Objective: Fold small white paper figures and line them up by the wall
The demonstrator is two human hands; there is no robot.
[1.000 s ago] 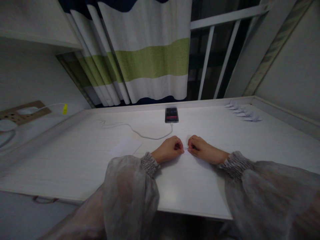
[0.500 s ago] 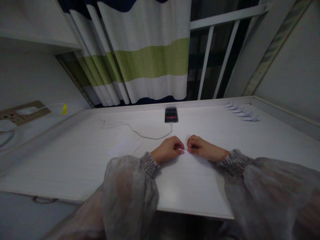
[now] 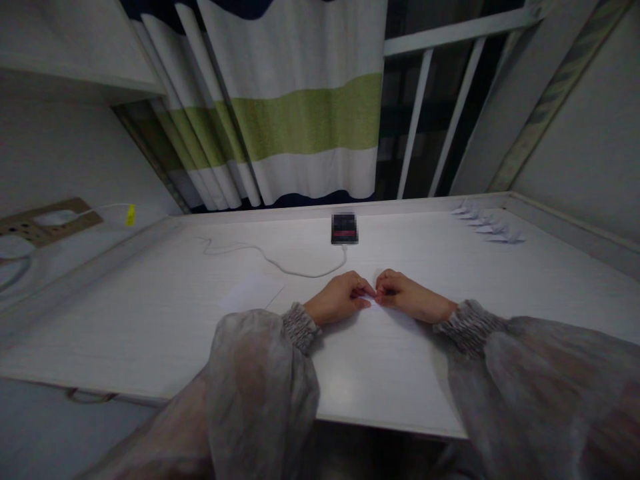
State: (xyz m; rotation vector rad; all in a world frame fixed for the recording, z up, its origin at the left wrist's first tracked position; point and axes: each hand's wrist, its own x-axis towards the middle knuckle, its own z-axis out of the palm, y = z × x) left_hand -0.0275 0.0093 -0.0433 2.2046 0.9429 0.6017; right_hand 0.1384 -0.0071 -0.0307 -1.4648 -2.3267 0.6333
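Note:
My left hand (image 3: 341, 297) and my right hand (image 3: 413, 297) meet over the desk, fingertips almost touching. Between them a small piece of white paper (image 3: 373, 303) shows, mostly covered by the fingers. The thumb and fingers of my right hand pinch its right part. On the left side, the index finger of my left hand reaches across to the right fingertips, with the thumb lower at the paper. A white sheet of paper (image 3: 253, 293) lies flat on the desk left of my hands.
Beyond my hands, a dark phone (image 3: 345, 230) lies on the white desk (image 3: 385, 387), joined to a white cable (image 3: 300, 274). Several folded white paper pieces (image 3: 493, 227) stand in a row at the far right. A power strip (image 3: 55, 223) is on the left wall.
The index finger of my left hand has stretched toward the right fingertips, narrowing the gap between the hands. My right hand has barely moved.

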